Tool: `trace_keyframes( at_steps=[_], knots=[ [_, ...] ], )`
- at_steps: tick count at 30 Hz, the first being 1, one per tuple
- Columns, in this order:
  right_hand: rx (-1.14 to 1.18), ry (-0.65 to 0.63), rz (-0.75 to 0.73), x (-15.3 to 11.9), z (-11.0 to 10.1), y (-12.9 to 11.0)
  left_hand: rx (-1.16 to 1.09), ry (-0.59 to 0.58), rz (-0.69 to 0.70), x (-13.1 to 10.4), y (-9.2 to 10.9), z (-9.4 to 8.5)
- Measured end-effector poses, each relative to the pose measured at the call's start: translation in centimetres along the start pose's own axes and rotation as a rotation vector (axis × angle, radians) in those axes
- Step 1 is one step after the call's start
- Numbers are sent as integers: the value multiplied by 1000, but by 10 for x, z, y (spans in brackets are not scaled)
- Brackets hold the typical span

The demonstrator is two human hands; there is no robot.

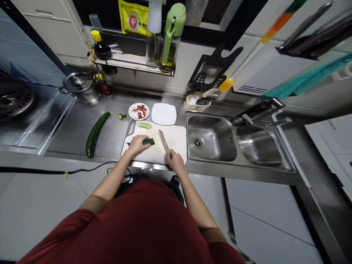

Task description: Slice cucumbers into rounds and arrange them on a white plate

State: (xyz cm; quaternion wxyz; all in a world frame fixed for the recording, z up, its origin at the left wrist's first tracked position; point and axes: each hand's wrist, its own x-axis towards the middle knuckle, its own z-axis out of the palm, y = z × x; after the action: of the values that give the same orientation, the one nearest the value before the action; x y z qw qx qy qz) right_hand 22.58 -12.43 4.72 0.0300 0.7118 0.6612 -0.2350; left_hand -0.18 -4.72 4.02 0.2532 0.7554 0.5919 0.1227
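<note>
My left hand point(139, 145) is closed over a piece of cucumber point(149, 141) on the white cutting board point(176, 135); the cucumber's dark green end sticks out to the right of my fingers. In my right hand point(175, 161) is the handle of a kitchen knife point(164, 140), its blade pointing away from me over the board, apart from the cucumber. Several pale cucumber slices point(144, 125) lie in an overlapping row near the board's far edge. A whole cucumber point(96, 135) rests on the steel counter to the left.
Behind the board stand a plate of chopped red pieces point(139, 111) and a white square plate point(164, 113). Small cucumber ends point(121, 116) lie left of them. A double sink point(211, 155) adjoins on the right. A lidded pot point(79, 88) stands at the back left, beside a wall shelf point(134, 63) with bottles.
</note>
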Motion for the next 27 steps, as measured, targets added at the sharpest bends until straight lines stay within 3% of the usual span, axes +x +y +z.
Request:
trace_keyframes(
  at_steps=[11, 19, 27],
  knots=[
    [-47, -7, -81, -1, 5, -18, -61, 88, -14, -19, 9, 13],
    [-70, -23, -102, -5, -2, -25, 78, 87, 32, -22, 13, 21],
    [-85, -67, -107, -8, -10, -36, 149, 140, 100, -23, 5, 32]
  ],
)
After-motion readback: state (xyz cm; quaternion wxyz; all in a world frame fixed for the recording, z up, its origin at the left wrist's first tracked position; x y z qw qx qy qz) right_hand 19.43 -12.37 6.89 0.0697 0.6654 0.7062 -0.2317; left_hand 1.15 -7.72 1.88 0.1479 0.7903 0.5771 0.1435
